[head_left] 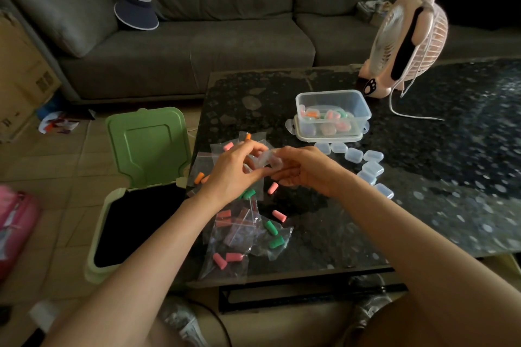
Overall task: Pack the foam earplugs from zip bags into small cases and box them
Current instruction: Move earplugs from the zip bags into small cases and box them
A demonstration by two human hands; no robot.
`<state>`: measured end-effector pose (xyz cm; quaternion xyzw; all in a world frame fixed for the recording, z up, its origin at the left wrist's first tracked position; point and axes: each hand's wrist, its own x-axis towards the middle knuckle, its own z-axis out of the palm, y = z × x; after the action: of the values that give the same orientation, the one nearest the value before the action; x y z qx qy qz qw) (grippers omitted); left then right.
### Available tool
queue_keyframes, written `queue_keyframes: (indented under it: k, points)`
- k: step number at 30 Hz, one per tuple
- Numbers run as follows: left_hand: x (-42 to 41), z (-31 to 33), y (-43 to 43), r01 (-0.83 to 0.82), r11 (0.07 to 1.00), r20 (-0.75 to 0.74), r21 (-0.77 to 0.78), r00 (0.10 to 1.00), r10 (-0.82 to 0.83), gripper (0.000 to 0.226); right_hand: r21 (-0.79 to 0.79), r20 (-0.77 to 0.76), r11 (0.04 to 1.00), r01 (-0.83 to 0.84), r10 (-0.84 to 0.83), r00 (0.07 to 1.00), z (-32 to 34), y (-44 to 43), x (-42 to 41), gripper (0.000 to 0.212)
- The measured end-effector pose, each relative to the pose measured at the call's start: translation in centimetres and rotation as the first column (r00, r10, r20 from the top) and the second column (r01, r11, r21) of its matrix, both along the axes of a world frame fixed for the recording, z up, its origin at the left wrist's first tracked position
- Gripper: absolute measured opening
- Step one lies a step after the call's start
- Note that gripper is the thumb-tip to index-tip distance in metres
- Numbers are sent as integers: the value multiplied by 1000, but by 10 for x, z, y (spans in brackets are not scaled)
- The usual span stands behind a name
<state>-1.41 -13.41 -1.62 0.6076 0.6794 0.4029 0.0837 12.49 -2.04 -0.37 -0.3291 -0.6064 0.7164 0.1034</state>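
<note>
Left hand (234, 172) and right hand (307, 170) are both pinching a clear small case (267, 162); box (338, 98) is sitting at 1 o'clock.

A pink fan (406, 39) stands on the dark table (423, 177); an open green bin (98, 248) sits alongside. A visor (137, 8) lies on the sofa (214, 45).

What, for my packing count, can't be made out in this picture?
Head view:
The clear plastic item gripped by the left hand and right hand: blurred, fingers cover it; case or bag unclear.
The green bin interior: too dark.
The filled cases in the clear box: too small and overlapping to count.
</note>
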Motion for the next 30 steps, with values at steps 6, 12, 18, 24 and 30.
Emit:
queue_keyframes:
  k: [6, 12, 18, 24, 30]
  points:
    - [2, 1, -1, 50, 999, -36, 11, 998, -49, 36, -68, 92, 998, -12, 19, 996, 1, 0, 0, 31]
    - [0, 5, -3, 67, 994, 99, -91, 993, -58, 23, -4, 139, 1000, -1, 2, 990, -3, -2, 0, 40]
    - [-6, 3, -6, 125, 967, 164, -223, 982, -89, 41, 71, 160, 997, -29, 17, 987, -6, -6, -1, 39]
    - [-12, 0, -7, 112, 959, 150, -259, 986, -75, 39, 78, 165, 987, -139, 124, 978, -10, -10, -3, 39]
    - [-16, -3, -8, 31, 964, 81, -264, 997, -10, 36, 519, 318, 839, -162, -13, 948, -17, -8, -9, 21]
